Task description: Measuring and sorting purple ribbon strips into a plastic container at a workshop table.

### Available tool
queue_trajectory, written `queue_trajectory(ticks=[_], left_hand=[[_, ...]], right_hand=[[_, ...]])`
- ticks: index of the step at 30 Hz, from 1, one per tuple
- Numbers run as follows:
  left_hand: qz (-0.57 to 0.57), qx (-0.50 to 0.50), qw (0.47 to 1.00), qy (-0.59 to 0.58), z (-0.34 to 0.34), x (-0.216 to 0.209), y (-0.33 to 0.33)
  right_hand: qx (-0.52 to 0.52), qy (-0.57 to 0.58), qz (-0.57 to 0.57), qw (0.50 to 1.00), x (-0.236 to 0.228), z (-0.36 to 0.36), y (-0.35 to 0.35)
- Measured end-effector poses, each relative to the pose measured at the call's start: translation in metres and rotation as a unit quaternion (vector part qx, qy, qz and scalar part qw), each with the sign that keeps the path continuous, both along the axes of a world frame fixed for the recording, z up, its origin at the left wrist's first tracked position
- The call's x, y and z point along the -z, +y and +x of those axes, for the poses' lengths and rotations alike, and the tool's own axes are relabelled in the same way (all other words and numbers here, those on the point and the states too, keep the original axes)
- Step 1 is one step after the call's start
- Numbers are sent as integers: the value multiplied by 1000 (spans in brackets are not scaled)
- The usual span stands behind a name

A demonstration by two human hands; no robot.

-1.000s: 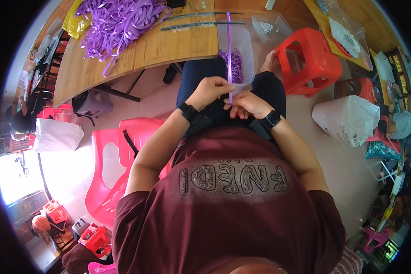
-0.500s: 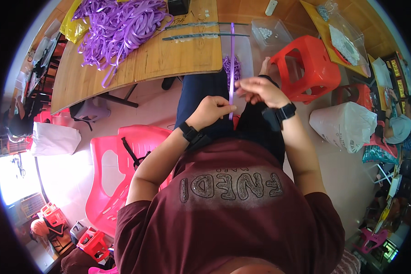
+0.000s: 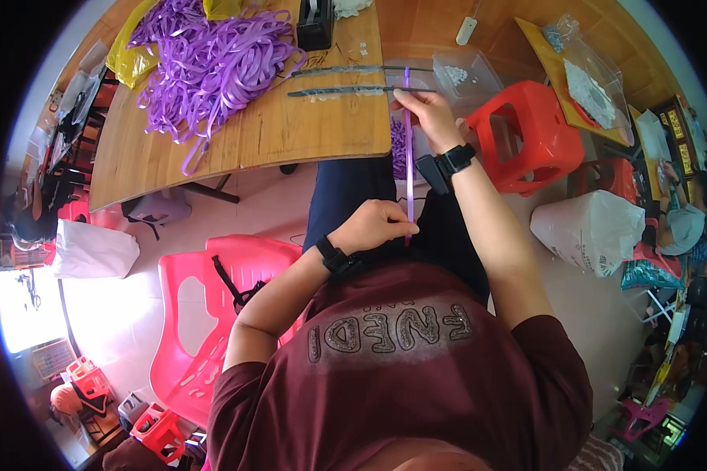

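Observation:
A narrow purple ribbon is stretched lengthwise between my hands and the two thin dark rods. My left hand is closed in a pinch on its near end, above my lap. At its far part my right hand has thumb and fingers together on the ribbon, right beside the nearer rod. Whether those fingers also touch the rod is hard to see. The farther rod lies parallel to it. Both rods are fixed along the tabletop and stick out past its right edge, where the ribbon crosses them.
A big tangle of purple ribbon covers the left of the wooden table, near a black tape dispenser. Below the rods, a clear bin holds purple pieces. A red stool stands right, a pink chair left.
My right hand has moved away from me along the ribbon up to the rods, its fingers now closed. My left hand keeps its pinch on the near end. The view has tilted slightly.

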State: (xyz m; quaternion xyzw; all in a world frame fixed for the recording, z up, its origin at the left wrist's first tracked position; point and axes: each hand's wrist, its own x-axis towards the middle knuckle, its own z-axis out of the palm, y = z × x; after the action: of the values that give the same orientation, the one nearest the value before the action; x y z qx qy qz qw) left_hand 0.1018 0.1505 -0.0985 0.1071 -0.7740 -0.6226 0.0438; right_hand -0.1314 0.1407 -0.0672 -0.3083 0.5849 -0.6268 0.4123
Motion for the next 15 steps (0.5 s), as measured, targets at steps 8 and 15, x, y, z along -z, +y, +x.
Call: queue_trajectory(ticks=[8,15], left_hand=[[3,30,1000,0,0,-2,-8],[4,42,999,-3,-3,0,-10]], right_hand=[[17,-140,-90,986,20,-3,-3],[82,-123,-104,984,29,-6,-27]])
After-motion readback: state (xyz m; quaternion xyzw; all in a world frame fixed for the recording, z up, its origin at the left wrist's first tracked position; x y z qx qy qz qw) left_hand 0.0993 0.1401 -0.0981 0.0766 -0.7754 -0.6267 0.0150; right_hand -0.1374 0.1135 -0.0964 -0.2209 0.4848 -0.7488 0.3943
